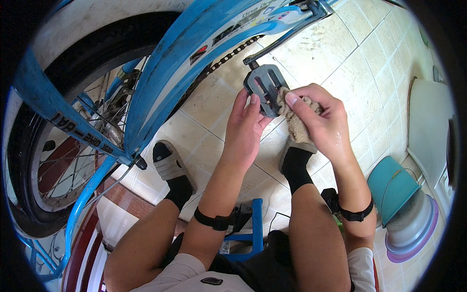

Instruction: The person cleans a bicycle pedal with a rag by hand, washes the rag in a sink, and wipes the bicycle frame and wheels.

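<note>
A grey bicycle pedal point(267, 89) hangs from the crank arm point(281, 43) of a blue bicycle point(171, 54), in front of me. My left hand point(245, 127) holds the pedal's lower left edge, with the thumb on its face and fingers behind. My right hand point(323, 116) pinches a bunched beige cloth point(299, 124), thumb on top, and the cloth touches the pedal's right side. A black chain point(235, 52) runs along the frame to the left of the crank.
The bicycle's wheel point(27, 146) stands at the left. A teal bucket point(392, 186) and stacked basins point(414, 226) lie at the right. My slippered feet rest on the tiled floor point(350, 84). A blue frame point(257, 226) is between my legs.
</note>
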`<state>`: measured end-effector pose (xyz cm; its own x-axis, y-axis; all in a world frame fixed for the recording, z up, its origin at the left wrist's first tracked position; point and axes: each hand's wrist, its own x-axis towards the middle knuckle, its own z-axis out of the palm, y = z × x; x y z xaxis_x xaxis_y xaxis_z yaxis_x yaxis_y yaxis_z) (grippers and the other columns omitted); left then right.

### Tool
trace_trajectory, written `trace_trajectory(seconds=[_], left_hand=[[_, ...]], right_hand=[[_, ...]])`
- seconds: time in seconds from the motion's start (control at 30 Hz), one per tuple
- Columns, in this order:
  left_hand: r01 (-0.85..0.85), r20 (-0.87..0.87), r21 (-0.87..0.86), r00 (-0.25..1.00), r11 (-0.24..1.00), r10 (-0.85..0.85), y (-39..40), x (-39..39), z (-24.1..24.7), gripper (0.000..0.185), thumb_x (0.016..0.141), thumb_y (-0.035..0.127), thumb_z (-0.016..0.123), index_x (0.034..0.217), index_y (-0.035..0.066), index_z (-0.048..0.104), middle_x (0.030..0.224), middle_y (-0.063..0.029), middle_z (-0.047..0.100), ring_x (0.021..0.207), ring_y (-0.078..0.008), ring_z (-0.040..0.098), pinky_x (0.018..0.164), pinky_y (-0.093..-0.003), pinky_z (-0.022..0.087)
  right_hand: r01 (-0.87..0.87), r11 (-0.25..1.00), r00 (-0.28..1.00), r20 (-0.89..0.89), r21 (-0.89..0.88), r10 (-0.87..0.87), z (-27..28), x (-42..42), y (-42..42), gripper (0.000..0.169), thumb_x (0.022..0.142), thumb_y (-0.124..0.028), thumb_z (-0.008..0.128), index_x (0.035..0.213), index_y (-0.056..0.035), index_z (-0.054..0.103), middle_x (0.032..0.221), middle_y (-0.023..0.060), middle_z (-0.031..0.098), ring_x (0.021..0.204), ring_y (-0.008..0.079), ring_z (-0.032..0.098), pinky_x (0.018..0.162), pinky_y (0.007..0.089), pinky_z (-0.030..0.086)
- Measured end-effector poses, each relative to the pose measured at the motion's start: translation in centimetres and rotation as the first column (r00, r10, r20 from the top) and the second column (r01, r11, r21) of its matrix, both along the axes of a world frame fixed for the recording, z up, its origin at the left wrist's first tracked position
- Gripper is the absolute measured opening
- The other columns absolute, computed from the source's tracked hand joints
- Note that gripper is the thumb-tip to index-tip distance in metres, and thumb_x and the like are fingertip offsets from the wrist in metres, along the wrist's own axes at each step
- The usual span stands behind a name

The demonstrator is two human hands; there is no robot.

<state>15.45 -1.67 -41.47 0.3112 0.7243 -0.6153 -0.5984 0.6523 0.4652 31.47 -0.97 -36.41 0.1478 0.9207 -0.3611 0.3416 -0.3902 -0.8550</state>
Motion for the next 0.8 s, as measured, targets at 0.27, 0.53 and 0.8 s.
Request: trace_trajectory(seconds=[0.27, 0.53, 0.8], left_hand=[[-0.013, 0.040, 0.011, 0.999, 1.000, 0.012, 0.1, 0.0, 0.3, 0.045, 0.104, 0.023, 0.043, 0.145, 0.007, 0.034, 0.140, -0.0109, 0.047, 0.128, -0.0225, 0.047, 0.109, -0.0428, 0.037], [-0.027, 0.058, 0.000, 0.998, 1.000, 0.027, 0.1, -0.2, 0.3, 0.044, 0.104, 0.023, 0.043, 0.144, 0.007, 0.034, 0.136, -0.0112, 0.049, 0.124, -0.0208, 0.050, 0.106, -0.0408, 0.039], [-0.024, 0.027, -0.021, 0.999, 1.000, 0.024, -0.1, 0.1, 0.2, 0.046, 0.105, 0.020, 0.041, 0.147, 0.006, 0.031, 0.142, -0.0125, 0.045, 0.129, -0.0232, 0.048, 0.110, -0.0428, 0.037]], right_hand=[[-0.238, 0.963, 0.917, 0.356, 0.127, 0.180, -0.3, -2.1, -0.3, 0.015, 0.078, -0.008, 0.069, 0.093, -0.0086, 0.064, 0.087, 0.0119, 0.062, 0.064, 0.0322, 0.062, 0.058, 0.0374, 0.051], [-0.425, 0.904, 0.812, 0.425, -0.039, 0.400, 1.5, -1.5, 1.1, 0.010, 0.079, -0.015, 0.065, 0.087, -0.0091, 0.067, 0.080, 0.0124, 0.062, 0.064, 0.0355, 0.062, 0.058, 0.0425, 0.051], [-0.349, 0.936, 0.802, 0.503, -0.041, 0.321, 0.2, -2.4, 2.5, 0.011, 0.076, -0.013, 0.066, 0.085, -0.0063, 0.065, 0.083, 0.0146, 0.064, 0.071, 0.0364, 0.064, 0.064, 0.0446, 0.052]])
